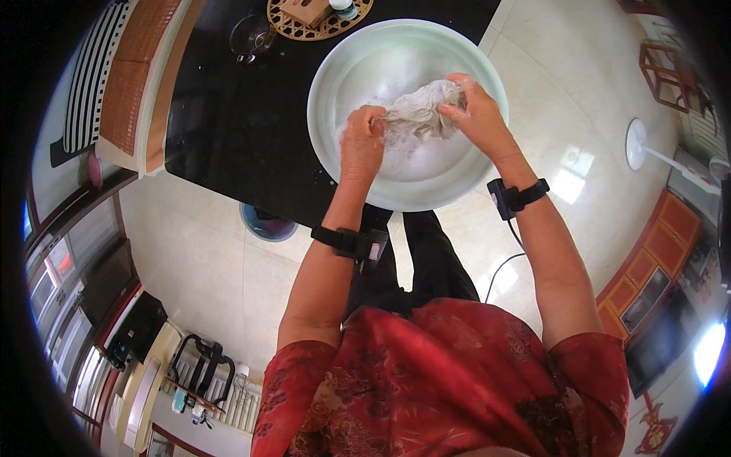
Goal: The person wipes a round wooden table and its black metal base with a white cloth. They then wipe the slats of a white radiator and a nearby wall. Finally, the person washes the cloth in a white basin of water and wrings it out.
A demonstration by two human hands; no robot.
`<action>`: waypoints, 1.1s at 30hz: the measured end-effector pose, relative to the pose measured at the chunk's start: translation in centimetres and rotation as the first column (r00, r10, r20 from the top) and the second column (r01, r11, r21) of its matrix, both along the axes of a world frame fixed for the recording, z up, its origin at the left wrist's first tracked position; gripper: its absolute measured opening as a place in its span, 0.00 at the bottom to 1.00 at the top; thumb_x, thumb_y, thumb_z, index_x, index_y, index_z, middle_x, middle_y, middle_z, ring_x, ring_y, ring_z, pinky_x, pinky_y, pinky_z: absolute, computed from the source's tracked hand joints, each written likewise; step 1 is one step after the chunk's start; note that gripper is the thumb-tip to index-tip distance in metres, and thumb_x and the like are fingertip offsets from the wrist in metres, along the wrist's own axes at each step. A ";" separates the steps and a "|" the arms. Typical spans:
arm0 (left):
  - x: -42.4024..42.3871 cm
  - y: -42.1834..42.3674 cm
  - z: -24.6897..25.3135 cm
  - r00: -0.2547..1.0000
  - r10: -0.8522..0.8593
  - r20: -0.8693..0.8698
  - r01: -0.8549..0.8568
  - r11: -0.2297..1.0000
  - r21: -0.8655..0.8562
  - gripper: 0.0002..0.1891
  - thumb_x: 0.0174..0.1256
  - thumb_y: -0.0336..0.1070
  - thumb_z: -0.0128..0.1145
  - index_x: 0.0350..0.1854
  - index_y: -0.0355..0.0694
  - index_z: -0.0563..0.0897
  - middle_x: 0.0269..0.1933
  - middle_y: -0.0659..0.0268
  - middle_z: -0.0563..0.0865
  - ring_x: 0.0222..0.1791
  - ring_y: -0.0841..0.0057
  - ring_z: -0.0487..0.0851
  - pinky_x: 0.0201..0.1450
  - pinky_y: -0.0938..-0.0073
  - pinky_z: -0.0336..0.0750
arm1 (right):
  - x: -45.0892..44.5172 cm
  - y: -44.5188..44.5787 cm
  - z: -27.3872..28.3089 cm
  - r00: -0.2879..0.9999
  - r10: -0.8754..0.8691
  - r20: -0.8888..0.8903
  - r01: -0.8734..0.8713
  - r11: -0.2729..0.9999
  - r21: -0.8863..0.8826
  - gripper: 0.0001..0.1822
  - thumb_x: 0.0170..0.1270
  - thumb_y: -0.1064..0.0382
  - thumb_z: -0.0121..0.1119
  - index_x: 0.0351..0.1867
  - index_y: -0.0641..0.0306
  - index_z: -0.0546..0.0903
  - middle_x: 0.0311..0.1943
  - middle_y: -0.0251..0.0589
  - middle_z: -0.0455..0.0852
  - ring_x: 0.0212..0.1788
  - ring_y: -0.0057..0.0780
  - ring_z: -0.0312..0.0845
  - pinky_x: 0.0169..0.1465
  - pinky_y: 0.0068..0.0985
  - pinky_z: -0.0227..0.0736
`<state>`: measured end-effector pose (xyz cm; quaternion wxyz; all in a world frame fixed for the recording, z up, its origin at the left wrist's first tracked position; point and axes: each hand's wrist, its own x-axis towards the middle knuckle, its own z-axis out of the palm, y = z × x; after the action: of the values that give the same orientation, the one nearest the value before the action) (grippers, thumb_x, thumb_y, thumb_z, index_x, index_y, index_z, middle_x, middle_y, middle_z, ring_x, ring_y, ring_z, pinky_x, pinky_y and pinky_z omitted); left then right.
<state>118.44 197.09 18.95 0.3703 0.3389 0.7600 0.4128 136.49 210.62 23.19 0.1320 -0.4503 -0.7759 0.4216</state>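
Note:
A wet, crumpled whitish cloth (424, 111) stretches between my two hands over a pale green basin (321, 108). My left hand (364, 140) pinches the cloth's left end, fingers curled and wet with suds. At the upper right end, my right hand (477, 111) grips it between thumb and fingers. Below the cloth lies soapy water (422, 163) with white foam, most of it around the left hand. The cloth's lower edge hangs at the foam; whether it dips under cannot be told.
The basin stands on a glossy black table (245, 125), reaching past its right edge. Behind it are a glass mug (251, 39) and a woven tray (285, 28) with a box and a white bottle. A blue bucket (268, 223) is on the floor. A cable (495, 271) hangs from my right wristband.

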 end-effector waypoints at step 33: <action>2.3 3.4 6.4 0.627 0.062 0.777 -0.239 0.964 0.115 0.17 0.70 0.36 0.53 0.52 0.27 0.75 0.53 0.53 0.79 0.42 0.64 0.86 0.44 0.69 0.85 | -3.0 -3.6 -4.5 0.984 -0.114 -0.140 0.072 0.958 -0.279 0.22 0.62 0.66 0.58 0.59 0.60 0.73 0.53 0.51 0.82 0.56 0.47 0.77 0.60 0.33 0.71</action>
<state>120.71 200.46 25.31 0.5838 0.1034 0.5096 0.6235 133.46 207.03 18.69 0.1481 -0.4663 -0.6759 0.5512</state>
